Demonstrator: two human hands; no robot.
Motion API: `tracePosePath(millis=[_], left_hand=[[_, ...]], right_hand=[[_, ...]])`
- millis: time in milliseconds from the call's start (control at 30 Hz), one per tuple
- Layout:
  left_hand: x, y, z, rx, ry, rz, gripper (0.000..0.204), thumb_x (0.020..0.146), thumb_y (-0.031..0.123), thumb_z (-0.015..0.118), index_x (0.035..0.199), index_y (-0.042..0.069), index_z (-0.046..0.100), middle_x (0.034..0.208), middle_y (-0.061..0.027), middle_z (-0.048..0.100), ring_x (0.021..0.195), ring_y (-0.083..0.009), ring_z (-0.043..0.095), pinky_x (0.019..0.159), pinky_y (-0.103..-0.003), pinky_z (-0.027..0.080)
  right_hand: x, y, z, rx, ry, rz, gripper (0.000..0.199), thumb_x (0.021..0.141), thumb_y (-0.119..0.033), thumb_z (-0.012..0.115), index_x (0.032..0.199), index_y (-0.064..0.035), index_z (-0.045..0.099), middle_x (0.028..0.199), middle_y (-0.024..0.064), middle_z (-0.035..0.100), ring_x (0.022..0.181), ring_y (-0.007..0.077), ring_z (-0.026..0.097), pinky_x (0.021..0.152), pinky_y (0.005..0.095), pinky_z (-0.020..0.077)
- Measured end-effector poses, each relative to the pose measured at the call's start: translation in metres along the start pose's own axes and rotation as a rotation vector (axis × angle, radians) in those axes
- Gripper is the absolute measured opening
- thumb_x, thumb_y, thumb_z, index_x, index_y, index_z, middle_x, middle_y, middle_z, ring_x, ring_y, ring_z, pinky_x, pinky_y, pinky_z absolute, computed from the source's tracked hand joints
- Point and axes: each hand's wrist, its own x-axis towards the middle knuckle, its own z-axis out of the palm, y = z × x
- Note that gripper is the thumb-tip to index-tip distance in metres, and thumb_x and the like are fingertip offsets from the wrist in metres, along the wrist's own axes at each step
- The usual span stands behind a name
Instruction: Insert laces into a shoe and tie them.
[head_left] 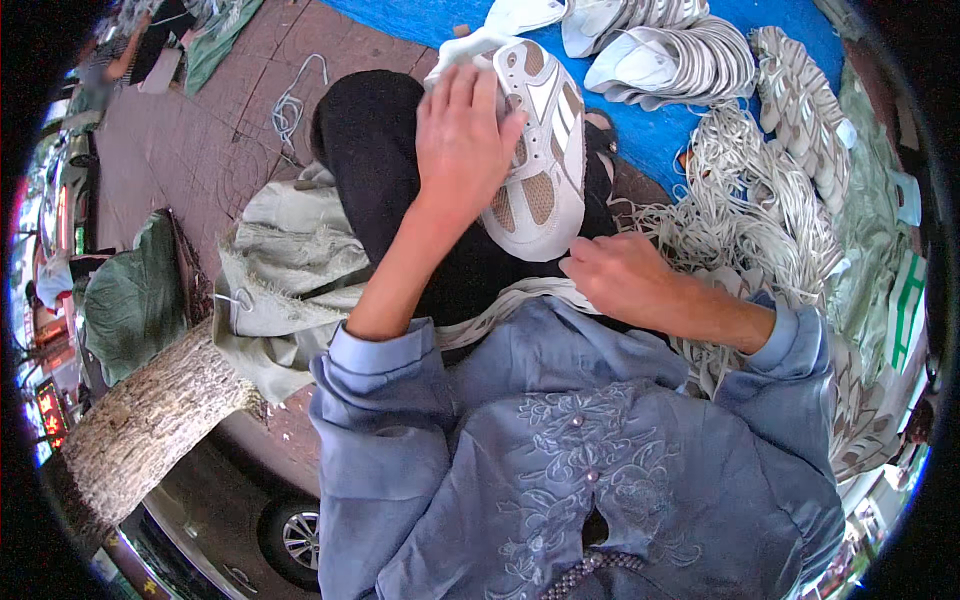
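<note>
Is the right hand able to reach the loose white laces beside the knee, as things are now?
Probably yes: the right hand lies at the lap edge, apparently empty, and the white laces lie just beyond it with nothing between. The left hand holds the shoe upper.

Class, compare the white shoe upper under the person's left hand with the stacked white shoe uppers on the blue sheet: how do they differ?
The white shoe upper with beige mesh panels lies alone on the lap under the left hand; the stacked white shoe uppers lie untouched, overlapped in a row on the blue sheet. The single one shows its full outline; the stacked ones show mostly edges. Both are white.
</note>
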Motion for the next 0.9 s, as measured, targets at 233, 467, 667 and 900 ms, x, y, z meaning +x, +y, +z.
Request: tracePosePath(millis=[233, 467, 667, 900], left_hand=[[-0.066, 0.044, -0.055, -0.671, -0.29, -0.054, 0.017, 0.071, 0.004, 0.057, 0.088, 0.002, 0.056, 0.085, -0.0117, 0.057, 0.073, -0.0265, 0.056, 0.066, -0.032, 0.045], [-0.079, 0.071, -0.067, -0.822, -0.482, -0.178, 0.027, 0.069, 0.017, 0.063, 0.09, 0.004, 0.054, 0.077, -0.0135, 0.057, 0.072, -0.0285, 0.056, 0.062, -0.036, 0.045], [-0.078, 0.013, -0.126, -0.981, -0.884, -0.487, 0.016, 0.079, 0.02, 0.056, 0.082, 0.004, 0.06, 0.057, -0.0044, 0.052, 0.049, -0.0089, 0.049, 0.044, -0.024, 0.038], [-0.067, -0.09, -0.25, -0.633, -0.805, -0.93, 0.011, 0.074, 0.006, 0.055, 0.081, 0.001, 0.061, 0.053, 0.0032, 0.043, 0.045, -0.0028, 0.039, 0.039, -0.018, 0.026]], right_hand=[[-0.002, 0.009, 0.001, -0.046, -0.041, 0.003, 0.007, 0.058, -0.01, 0.053, 0.054, -0.0066, 0.049, 0.059, 0.006, 0.048, 0.054, 0.0214, 0.053, 0.047, 0.0306, 0.0423], [0.003, 0.009, -0.068, 0.658, 0.117, 0.068, 0.008, 0.059, -0.009, 0.059, 0.059, -0.0029, 0.053, 0.06, 0.0054, 0.052, 0.051, 0.0167, 0.051, 0.046, 0.0271, 0.0386], [-0.032, 0.1, -0.111, 0.223, 0.343, 0.314, 0.011, 0.066, -0.01, 0.053, 0.061, -0.0007, 0.05, 0.056, 0.0089, 0.048, 0.051, 0.0192, 0.049, 0.047, 0.0299, 0.036], [-0.19, 0.312, -0.119, -0.677, 0.266, 0.73, 0.014, 0.071, -0.018, 0.045, 0.07, -0.0049, 0.05, 0.065, 0.0185, 0.052, 0.062, 0.0354, 0.051, 0.055, 0.044, 0.0389]])
